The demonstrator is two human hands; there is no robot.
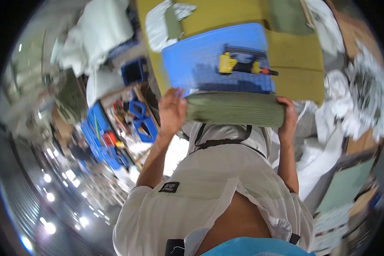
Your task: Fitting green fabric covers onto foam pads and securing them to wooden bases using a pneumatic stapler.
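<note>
A roll-shaped piece covered in ribbed olive-green fabric (237, 109) lies crosswise in front of my waist, along the near edge of a blue plastic crate (187, 59). Round its right end my right hand (288, 114) is closed, the fingers over the top corner. My left hand (172, 112) is at the opposite end, slightly blurred, its fingers loosely apart beside the fabric; whether they touch it I cannot tell. Behind the roll, a yellow and black nail or staple gun (243, 65) with an orange-red hose fitting rests on the crate.
The crate stands on a mustard-yellow surface (296, 59), with a white bag (158, 27) at its far left and a green cushion (288, 17) at the far right. To my left is a wooden box (145, 100) holding blue bins and small tools. White plastic wrapping (328, 145) heaps up on my right.
</note>
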